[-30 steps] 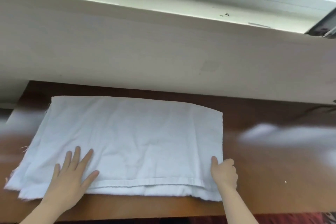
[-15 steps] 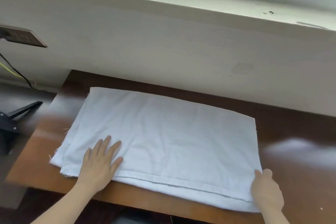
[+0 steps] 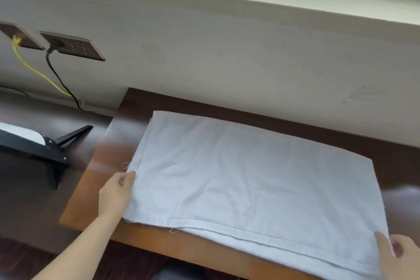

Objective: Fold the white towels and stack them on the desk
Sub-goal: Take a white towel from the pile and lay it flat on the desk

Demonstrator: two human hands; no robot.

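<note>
step: mid-fold, towel point(image 3: 256, 179) already doubled flat on the desk point(image 3: 91, 191)
left hand point(image 3: 116, 193): pinching the left edge
right hand point(image 3: 396, 254): gripping the near right corner
next: probably bring 1 end across, edges lined up

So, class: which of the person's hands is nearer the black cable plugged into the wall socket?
Left. The left hand holds the towel's left edge, below the black cable; the right hand grips the towel's opposite, near-right corner.
</note>
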